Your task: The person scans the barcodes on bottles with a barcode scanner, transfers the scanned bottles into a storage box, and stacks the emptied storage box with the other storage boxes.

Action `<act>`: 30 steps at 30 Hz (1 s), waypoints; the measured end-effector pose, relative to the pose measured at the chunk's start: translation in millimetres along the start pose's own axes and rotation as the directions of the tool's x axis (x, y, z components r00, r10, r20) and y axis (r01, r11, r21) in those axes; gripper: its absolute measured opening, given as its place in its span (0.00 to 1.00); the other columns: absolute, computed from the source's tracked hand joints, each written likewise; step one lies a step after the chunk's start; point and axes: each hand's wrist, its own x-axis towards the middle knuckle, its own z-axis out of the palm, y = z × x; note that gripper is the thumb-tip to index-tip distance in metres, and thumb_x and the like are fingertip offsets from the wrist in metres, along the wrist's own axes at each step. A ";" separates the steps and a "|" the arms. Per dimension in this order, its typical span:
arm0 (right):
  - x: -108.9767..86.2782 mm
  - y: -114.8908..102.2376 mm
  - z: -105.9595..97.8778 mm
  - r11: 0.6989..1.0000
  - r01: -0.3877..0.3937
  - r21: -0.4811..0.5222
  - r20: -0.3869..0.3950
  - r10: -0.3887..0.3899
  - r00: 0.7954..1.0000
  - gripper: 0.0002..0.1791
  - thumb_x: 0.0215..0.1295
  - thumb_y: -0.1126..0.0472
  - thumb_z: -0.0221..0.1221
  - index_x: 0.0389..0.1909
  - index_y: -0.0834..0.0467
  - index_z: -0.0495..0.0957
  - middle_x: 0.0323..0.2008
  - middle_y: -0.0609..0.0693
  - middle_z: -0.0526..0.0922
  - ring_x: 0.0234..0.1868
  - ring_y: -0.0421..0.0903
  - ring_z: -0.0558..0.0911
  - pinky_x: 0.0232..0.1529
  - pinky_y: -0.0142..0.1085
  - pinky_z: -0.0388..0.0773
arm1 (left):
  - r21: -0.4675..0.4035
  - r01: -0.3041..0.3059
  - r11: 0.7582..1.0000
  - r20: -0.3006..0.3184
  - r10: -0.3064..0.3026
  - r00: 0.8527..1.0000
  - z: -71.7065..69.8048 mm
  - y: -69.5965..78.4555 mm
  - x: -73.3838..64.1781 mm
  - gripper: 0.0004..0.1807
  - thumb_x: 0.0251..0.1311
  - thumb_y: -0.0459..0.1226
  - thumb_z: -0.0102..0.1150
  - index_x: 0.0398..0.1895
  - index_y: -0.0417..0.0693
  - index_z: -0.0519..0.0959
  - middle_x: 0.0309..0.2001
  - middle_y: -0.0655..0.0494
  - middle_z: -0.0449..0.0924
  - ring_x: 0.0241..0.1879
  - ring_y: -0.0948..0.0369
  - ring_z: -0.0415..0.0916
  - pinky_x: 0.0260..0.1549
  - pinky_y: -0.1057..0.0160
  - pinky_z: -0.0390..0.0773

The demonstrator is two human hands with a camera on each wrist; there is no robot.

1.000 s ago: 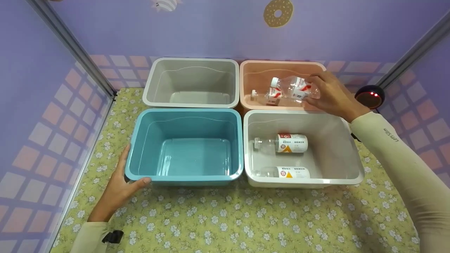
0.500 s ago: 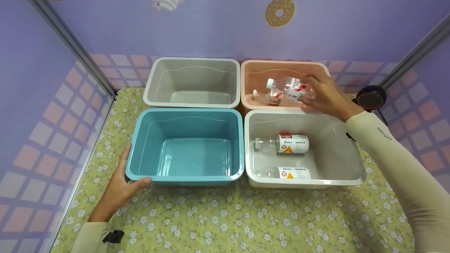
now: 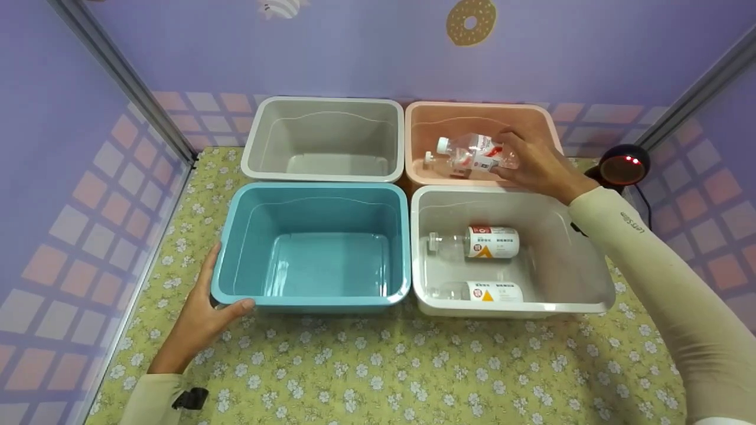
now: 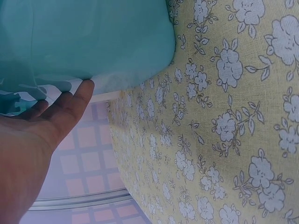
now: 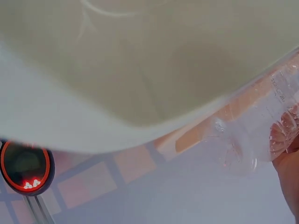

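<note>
My right hand [image 3: 537, 162] holds a clear plastic bottle [image 3: 474, 150] by its base end, over the peach bin [image 3: 543, 118]. The bottle lies sideways, its white cap pointing left, with a red-and-white label round it. Behind it, partly hidden, another capped bottle [image 3: 429, 160] lies in the peach bin. In the right wrist view the fingers [image 5: 285, 130] show through the bottle's clear wall. My left hand [image 3: 204, 310] rests at the near left corner of the blue bin [image 3: 310, 300], thumb by the front rim; the left wrist view shows extended fingers [image 4: 70, 107] against its outer wall.
A light grey bin [image 3: 452, 305] at the near right contains two labelled clear bottles [image 3: 493, 242]. A grey bin [image 3: 322, 177] stands behind the blue one. A round black device [image 3: 624, 165] with red lights stands at the right. Flowered cloth [image 3: 378, 366] covers the table; purple panels surround it.
My right hand has carried the bottle left and slightly lower over the peach bin, so it overlaps the bottle lying there more. The left hand has stayed at the blue bin's corner.
</note>
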 end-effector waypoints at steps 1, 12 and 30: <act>0.5 -0.2 1.1 1.000 -0.006 0.011 0.006 0.006 1.000 0.30 0.60 0.72 0.79 0.59 0.76 0.77 0.58 0.73 0.80 0.60 0.69 0.79 0.62 0.63 0.80 | 0.000 0.001 1.000 0.000 -0.001 1.000 -0.3 0.0 -0.2 0.65 0.70 0.39 0.74 0.90 0.82 0.34 0.90 0.40 0.36 0.82 0.27 0.52 0.71 0.25 0.67; 9.1 1.4 19.4 0.996 0.082 0.026 -0.045 -0.081 0.996 0.30 0.58 0.69 0.79 0.57 0.76 0.78 0.58 0.75 0.79 0.62 0.76 0.75 0.68 0.71 0.65 | 0.005 0.005 1.000 -0.011 -0.005 1.000 -1.3 -0.1 0.8 0.67 0.69 0.39 0.75 0.90 0.81 0.32 0.89 0.35 0.37 0.80 0.25 0.55 0.70 0.26 0.67; 18.6 1.2 31.2 0.992 0.100 0.081 -0.037 -0.098 0.995 0.31 0.60 0.69 0.79 0.59 0.76 0.76 0.61 0.74 0.77 0.64 0.73 0.76 0.69 0.64 0.70 | 0.011 0.016 1.000 -0.011 -0.016 1.000 0.0 -0.1 5.2 0.67 0.68 0.40 0.76 0.90 0.84 0.33 0.90 0.39 0.35 0.82 0.27 0.50 0.72 0.21 0.60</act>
